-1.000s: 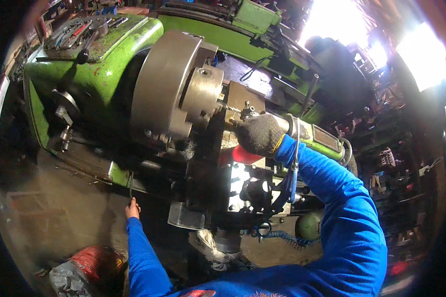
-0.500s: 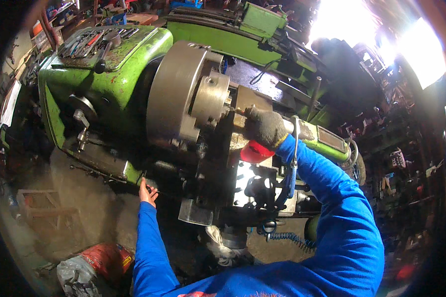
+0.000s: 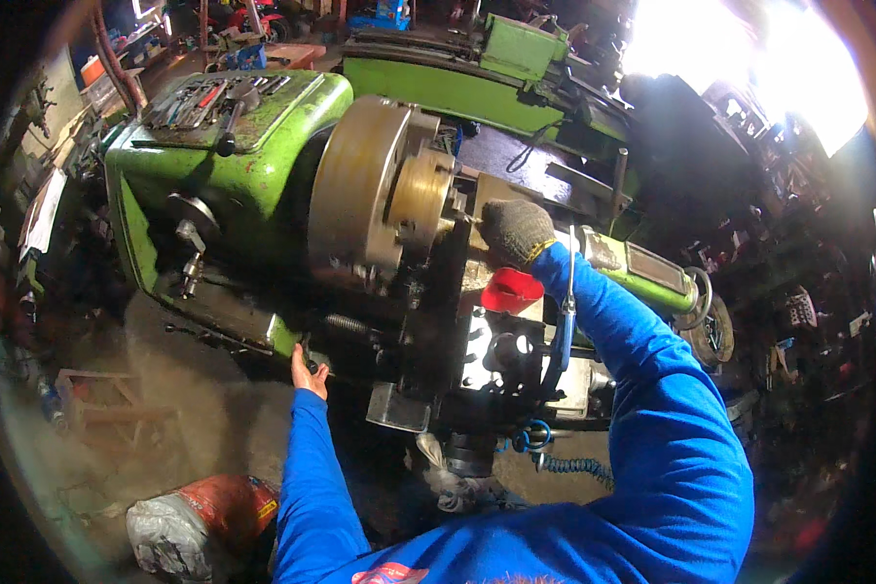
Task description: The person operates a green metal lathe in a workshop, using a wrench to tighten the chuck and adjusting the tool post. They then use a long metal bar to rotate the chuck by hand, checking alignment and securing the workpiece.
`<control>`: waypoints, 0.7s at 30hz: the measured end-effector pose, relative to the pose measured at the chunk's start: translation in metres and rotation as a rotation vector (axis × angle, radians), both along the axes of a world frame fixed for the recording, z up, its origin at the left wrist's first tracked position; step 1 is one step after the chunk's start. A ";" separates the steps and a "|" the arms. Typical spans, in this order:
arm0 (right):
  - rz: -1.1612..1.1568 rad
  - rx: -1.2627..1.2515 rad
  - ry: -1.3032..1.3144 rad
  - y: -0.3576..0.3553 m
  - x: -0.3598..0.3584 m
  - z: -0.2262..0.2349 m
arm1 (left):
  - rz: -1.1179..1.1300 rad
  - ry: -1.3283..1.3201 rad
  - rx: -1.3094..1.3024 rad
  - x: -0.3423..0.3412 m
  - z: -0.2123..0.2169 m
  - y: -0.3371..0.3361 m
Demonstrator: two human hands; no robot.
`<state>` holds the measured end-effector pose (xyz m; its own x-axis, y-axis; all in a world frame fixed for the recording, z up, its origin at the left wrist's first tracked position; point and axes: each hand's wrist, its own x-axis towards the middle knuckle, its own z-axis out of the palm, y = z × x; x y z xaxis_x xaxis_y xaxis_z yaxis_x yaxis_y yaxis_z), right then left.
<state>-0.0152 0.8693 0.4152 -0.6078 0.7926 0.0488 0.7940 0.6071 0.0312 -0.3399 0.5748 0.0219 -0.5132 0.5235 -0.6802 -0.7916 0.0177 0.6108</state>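
Observation:
My bare left hand (image 3: 310,372) is at the front of the green lathe (image 3: 234,165), its fingers closed round a small dark lever that is mostly hidden. My right hand (image 3: 518,234), in a grey knitted glove, is closed just right of the chuck (image 3: 355,180); what its fingers hold is hidden. In the chuck sits a round metal workpiece (image 3: 422,200), its surface smeared as if turning. Below the glove lies a red cup-like thing (image 3: 512,291). Beside my right forearm stands a blue-handled tool (image 3: 564,339) with a long thin metal rod.
Hand tools (image 3: 200,102) lie on top of the headstock. The tool post (image 3: 501,352) stands on the carriage. Behind is another green machine (image 3: 438,92). A coiled blue hose (image 3: 574,467) hangs below. A filled sack (image 3: 204,521) and a wooden frame (image 3: 117,409) are on the floor.
The chuck and workpiece were sharper before and now look streaked, as if spinning. The view has shifted slightly. Both hands stay at about the same places on the lathe.

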 end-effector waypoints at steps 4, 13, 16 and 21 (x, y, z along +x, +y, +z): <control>0.060 -0.109 0.031 0.052 0.020 -0.017 | -0.137 0.200 -0.225 0.018 -0.001 -0.039; 0.353 0.065 -0.059 0.127 0.005 -0.011 | -0.174 0.160 -0.551 0.097 -0.035 -0.307; 0.357 0.106 -0.018 0.155 0.004 -0.032 | -0.046 0.085 -0.795 0.140 -0.011 -0.396; 0.548 0.172 0.072 0.238 0.033 -0.087 | -0.147 0.313 -0.898 0.188 0.042 -0.490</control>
